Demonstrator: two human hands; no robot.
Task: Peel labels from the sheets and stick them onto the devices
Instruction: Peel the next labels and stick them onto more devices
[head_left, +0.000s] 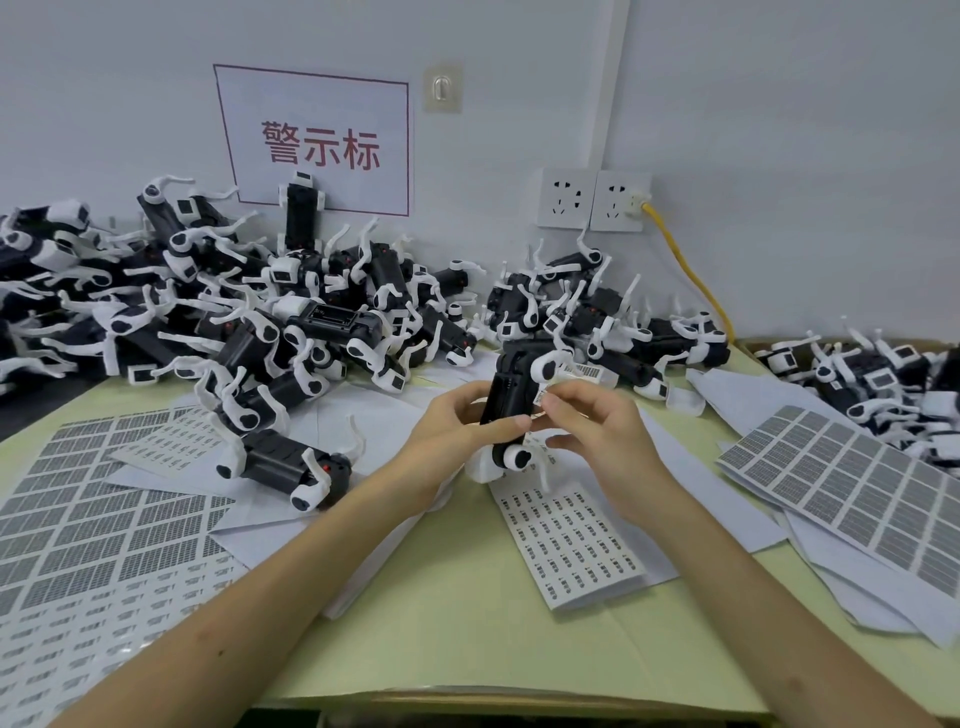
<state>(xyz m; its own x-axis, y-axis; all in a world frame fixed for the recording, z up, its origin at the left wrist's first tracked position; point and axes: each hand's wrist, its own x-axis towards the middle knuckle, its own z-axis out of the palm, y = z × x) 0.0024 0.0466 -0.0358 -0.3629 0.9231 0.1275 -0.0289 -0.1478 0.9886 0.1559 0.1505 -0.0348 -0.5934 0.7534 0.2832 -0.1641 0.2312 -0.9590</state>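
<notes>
Head view: gripped in the left hand (465, 418), thumb across the front and fingers curled behind, a black plastic device (511, 387) with white jointed legs, upright and slightly tilted, above a pale green table (467, 639). At the device's right edge, touching it, a small white barcode label (544, 398), pinched between thumb and forefinger of the right hand (597, 423); other fingers of that hand loosely spread below. Device thus between both hands, label at the fingertips, not in the palm. Just below the device, flat on the table, a white sheet of small printed labels (571, 545), partly under the right forearm. Left of the device, nearby, a single like device (291, 462) lying on its side on loose white paper; farther left, broad sheets of grey rectangular labels (93, 519) reaching the table's edge. Behind the device and to its left, a large tangled heap of black-and-white devices (291, 312) against the wall; behind and right, a smaller heap (597, 312). Right of the device, another grey-label sheet (857, 499) on a stack of white backing paper, and beyond that more devices (883, 374), seemingly in a cardboard box. Above the device on the wall, a white sign with red characters (317, 140), two white sockets (592, 200), and a yellow cable (685, 265) plugged into the right one.
</notes>
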